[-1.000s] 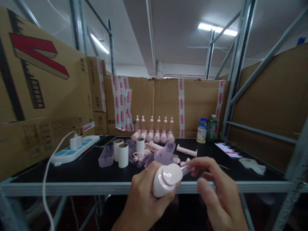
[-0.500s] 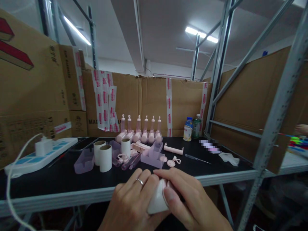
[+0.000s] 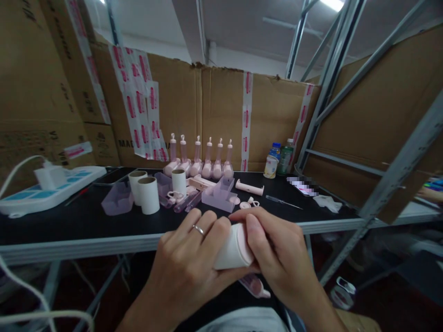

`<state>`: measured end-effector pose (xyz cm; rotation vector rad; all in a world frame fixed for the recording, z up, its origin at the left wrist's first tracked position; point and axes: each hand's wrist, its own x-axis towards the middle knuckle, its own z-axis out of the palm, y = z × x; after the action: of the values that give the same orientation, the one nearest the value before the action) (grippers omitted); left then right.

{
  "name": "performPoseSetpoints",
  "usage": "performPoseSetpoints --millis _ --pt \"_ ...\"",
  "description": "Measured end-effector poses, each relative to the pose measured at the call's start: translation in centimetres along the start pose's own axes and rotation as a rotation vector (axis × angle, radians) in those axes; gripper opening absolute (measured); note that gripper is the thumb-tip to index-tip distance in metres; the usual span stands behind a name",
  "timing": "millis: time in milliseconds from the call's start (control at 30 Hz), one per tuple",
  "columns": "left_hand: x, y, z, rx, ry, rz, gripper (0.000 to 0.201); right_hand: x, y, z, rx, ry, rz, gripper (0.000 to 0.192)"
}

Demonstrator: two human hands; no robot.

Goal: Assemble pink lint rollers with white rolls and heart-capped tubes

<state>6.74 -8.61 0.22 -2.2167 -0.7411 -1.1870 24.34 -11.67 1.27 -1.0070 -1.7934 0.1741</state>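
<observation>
Right, both hands meet just in front of the black table's near edge. The left hand curls its fingers around a pale pink cylinder, and the right hand closes over its far end, thumb pressed on the rim. Purple trays sit well behind.

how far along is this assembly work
Done: six pink units stand in a row at the back. In hand: left hand and right hand both grip a white-pink body. Left: loose purple trays, cardboard tubes and pink parts on the bench.
</observation>
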Motion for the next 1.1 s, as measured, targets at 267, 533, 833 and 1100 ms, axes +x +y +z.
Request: performPoseSetpoints --millis 267,533,833,1100 --pt "0.0 -0.6 0.0 -0.314 -0.103 -0.052 0.037 0.3 0.7 0.1 0.046 0.098 0.088 0.036" --pt "-0.4 0.2 1.6 -0.323 0.039 -0.13 0.038 0.2 0.7 0.3 0.119 0.18 0.243 0.041" --pt "0.3 0.7 1.2 -0.752 0.047 -0.705 0.031 0.4 1.1 0.5 0.409 0.03 0.381 0.042" --pt "1.4 -2.8 1.7 -1.364 0.32 -1.35 0.044 0.8 1.4 -0.9 0.333 -0.044 0.373 0.046"
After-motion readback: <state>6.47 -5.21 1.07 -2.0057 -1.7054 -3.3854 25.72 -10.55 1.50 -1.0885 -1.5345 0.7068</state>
